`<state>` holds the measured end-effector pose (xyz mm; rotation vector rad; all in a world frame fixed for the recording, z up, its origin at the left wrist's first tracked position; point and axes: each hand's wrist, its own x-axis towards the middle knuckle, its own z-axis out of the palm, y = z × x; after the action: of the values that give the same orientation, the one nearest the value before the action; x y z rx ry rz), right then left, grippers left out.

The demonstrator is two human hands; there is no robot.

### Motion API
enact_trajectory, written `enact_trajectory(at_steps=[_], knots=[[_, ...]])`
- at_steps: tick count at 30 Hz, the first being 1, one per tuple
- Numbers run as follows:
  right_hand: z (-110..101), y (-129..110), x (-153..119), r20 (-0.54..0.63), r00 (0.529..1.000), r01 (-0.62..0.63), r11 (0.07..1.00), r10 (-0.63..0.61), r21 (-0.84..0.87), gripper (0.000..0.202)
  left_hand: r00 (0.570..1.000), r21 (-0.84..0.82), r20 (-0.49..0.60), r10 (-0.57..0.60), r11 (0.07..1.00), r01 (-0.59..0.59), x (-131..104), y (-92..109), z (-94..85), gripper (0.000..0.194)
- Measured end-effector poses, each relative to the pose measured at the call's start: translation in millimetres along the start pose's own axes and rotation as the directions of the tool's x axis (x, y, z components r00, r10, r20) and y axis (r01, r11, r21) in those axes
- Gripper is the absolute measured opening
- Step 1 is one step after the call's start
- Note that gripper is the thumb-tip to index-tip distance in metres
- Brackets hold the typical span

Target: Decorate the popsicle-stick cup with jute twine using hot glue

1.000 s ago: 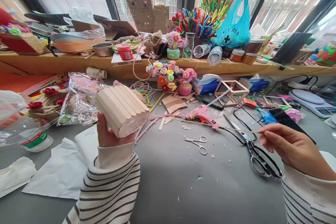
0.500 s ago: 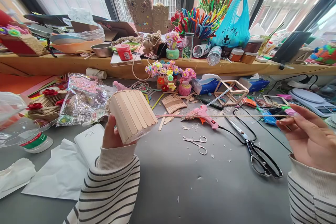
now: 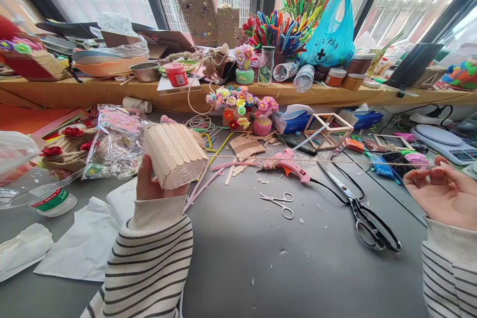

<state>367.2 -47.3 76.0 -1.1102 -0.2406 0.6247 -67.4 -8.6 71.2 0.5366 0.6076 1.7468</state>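
Popsicle-stick cup [image 3: 175, 154] sits in the closed grip of the left hand [image 3: 146, 182] above the bench [image 3: 231, 258]; the right hand [image 3: 441, 191] pinches straight-drawn twine [image 3: 354, 161], and too hard a pull could twist the cup askew

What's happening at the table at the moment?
A person's left hand holds a stick-covered container tilted above the table. The right hand, well off to the right, pinches a string that runs straight across from the container's side; whether it is fixed there I cannot tell. Below the string, the small scissors lie on the table, with the glue gun just behind them.
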Motion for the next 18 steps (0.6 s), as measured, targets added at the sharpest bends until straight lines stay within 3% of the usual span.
enact_trajectory(at_steps=[6,10,12,16,18], knots=[[12.4,-2.0,-0.5,0.012,1.0,0.022,0.995,-0.023,0.101,0.029,0.99,0.18,-0.088,-0.108,0.976,0.122,-2.2,-1.9,-3.3,0.05],[19.7,-15.4,-8.2,0.004,0.999,0.049,0.966,-0.052,0.253,0.042,0.94,0.317,0.032,-0.34,0.895,0.313,-11.1,-2.0,-11.4,0.05],[21.1,-22.3,-12.5,0.011,0.999,0.041,0.95,-0.047,0.311,0.045,0.907,0.396,0.078,-0.414,0.848,0.353,-15.5,-7.2,-16.6,0.048],[25.1,-27.5,-27.5,0.174,0.984,-0.031,0.941,-0.029,0.336,0.046,0.907,0.521,0.081,-0.414,0.793,0.315,-24.5,-25.9,-19.6,0.048],[32.3,-24.7,-40.1,0.301,0.952,-0.042,0.948,-0.058,0.315,0.032,0.919,0.594,0.068,-0.389,0.755,0.276,-29.2,-35.1,-15.1,0.054]])
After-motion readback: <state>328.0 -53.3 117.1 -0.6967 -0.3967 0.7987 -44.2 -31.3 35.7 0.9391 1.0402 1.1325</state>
